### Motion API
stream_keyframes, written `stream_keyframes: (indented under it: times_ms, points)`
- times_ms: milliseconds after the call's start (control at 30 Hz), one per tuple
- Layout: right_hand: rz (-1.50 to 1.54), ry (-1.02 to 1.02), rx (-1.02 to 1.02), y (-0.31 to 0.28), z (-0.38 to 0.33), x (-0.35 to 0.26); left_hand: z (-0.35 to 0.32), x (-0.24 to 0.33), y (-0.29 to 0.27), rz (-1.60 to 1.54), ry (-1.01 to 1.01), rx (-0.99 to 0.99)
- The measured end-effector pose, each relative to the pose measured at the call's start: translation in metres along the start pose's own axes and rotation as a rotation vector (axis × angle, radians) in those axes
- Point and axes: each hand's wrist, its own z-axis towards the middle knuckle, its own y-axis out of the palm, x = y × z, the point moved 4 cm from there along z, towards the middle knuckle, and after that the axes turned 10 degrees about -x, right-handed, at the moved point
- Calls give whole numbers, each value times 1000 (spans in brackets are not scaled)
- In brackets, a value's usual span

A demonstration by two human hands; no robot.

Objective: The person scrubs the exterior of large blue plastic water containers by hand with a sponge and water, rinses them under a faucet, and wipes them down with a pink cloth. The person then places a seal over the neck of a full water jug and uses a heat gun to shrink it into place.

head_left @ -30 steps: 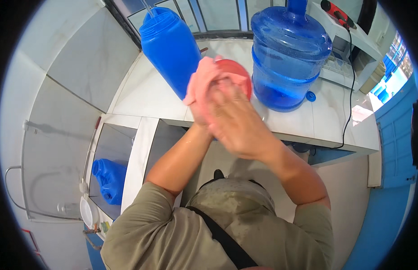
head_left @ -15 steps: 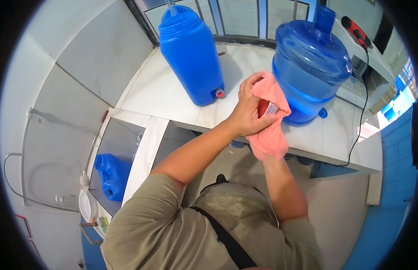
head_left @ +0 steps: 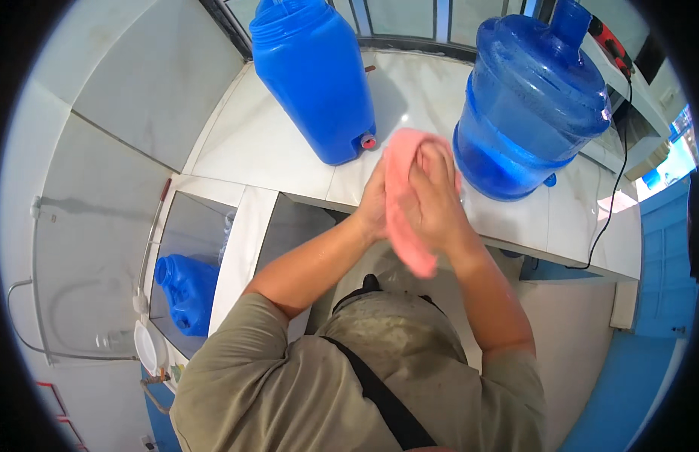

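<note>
A pink cloth (head_left: pixel 400 177) is bunched between my two hands in front of the counter. My left hand (head_left: pixel 373 202) presses against the cloth's left side, with most of its fingers hidden behind it. Bent over the other side, my right hand (head_left: pixel 442 197) grips the cloth with its fingers near the top fold. The cloth's lower end hangs loose and is slightly blurred. Whatever the cloth may wrap is hidden. Beyond my hands stands an upright blue jerrycan (head_left: pixel 312 83) with a small red-tipped spigot (head_left: pixel 368 142). To the right, a large clear-blue water jug (head_left: pixel 526 113) holds some water.
The white tiled counter (head_left: pixel 289 162) runs across the front. At left, another blue jug (head_left: pixel 187 294) sits in a recess beside a white bowl (head_left: pixel 150 348). A black cord (head_left: pixel 624 151) hangs over the right end of the counter, near a red-and-black device (head_left: pixel 611 45).
My right hand, earlier inside the cloth, is now uncovered and grips it from outside. The red object with a white label no longer shows. Both hands have shifted left.
</note>
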Motion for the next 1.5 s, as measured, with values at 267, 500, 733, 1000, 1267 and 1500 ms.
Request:
stream_keyframes:
  times_ms: [267,500,733,1000,1267,1500]
  points:
    - [132,330,212,-26,8,40,-25,-7,-62,-291,-124,79]
    - [-620,103,506,-174,36,-5,15,-35,-152,-210,-169,407]
    - [-1133,-52,63,-155,90,30,8,-3,-116,839,-4,452]
    - [-1949,386,-734,-48,176,82,43,27,-64,1009,63,47]
    - [-1226,-30,-161,-101,-6,77,-11,76,-99,885,70,90]
    - [-758,263,289,-214,41,77,29,93,-47,908,197,60]
